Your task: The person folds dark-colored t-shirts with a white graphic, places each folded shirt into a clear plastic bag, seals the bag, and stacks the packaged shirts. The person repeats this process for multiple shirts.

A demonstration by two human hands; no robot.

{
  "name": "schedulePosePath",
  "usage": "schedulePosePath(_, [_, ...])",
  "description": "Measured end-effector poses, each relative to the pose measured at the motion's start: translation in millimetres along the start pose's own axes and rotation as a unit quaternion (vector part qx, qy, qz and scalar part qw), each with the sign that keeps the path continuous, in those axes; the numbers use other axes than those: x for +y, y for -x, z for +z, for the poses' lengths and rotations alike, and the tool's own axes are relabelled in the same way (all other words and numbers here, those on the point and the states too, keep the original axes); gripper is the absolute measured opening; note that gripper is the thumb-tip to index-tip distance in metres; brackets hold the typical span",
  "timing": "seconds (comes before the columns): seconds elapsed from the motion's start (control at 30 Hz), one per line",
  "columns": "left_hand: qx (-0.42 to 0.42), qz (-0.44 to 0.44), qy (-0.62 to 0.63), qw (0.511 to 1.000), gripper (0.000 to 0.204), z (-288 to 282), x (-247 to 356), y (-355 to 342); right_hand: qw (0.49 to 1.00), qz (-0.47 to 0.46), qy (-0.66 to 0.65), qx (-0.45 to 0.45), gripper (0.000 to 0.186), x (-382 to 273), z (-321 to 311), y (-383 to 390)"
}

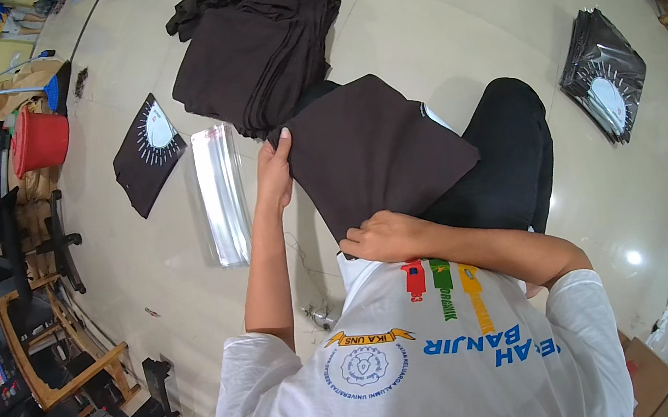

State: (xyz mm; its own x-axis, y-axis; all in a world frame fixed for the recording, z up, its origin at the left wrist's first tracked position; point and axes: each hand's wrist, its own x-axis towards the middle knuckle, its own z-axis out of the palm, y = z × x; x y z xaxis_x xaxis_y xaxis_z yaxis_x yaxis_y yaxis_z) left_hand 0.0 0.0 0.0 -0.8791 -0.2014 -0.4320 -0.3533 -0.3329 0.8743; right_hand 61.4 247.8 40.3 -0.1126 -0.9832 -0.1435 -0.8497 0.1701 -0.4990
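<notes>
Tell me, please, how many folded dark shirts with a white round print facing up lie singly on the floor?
1: the printed folded shirt lies on the floor left of the clear bags. The bagged stack at right may hide more.
</notes>
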Motion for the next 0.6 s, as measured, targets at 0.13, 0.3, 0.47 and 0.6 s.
schedulePosePath(0.13, [-0.009, 0.087, -0.159, 0.983, 0.039, -0.1, -6.0, -14.6, 0.995, -0.025, -0.003, 0.095, 0.011, 1.8, 13.9, 8.8])
schedulePosePath(0.3, [0.034, 0.125, -0.306, 0.943, 0.04, -8.8, -2.6, -27.6, 0.99, -0.005, 0.016, 0.138, 0.011, -2.5, 18.0, 4.2])
schedulePosePath(0.47, [0.026, 0.15, -0.217, 0.964, 0.036, 5.0, -7.0, -18.7, 0.992, -0.016, 0.024, 0.12, 0.01, 2.4, 17.1, 14.4])
schedulePosePath(0.6, [-0.08, 0.022, -0.171, 0.982, 0.025, -31.9, -2.1, -40.9, 0.99, 0.018, -0.028, 0.139, 0.014, -3.7, -9.5, 30.1])
